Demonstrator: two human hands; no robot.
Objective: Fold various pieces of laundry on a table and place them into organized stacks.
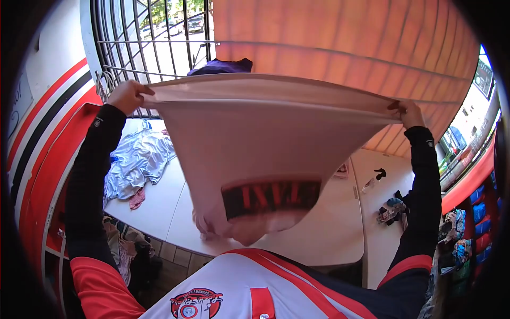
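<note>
A pale pink shirt (pixel 255 139) with a dark printed panel bearing red lettering, seen upside down, is stretched wide in the air above the white table (pixel 334 239). At its upper left corner my left hand (pixel 129 97) pinches the hem. My right hand (pixel 408 113) grips the same hem at the upper right corner, so the edge is taut between them. The lower part of the shirt hangs close over the tabletop; whether it touches cannot be told. Behind the top edge shows a dark purple cloth (pixel 223 66).
Light blue garments (pixel 139 159) lie on the table's left. On the right are a spray bottle (pixel 368 185) and bundled clothing (pixel 390 211). A barred window (pixel 171 48) and an orange curtain (pixel 338 52) stand beyond; shelves (pixel 478 223) with folded bundles are far right.
</note>
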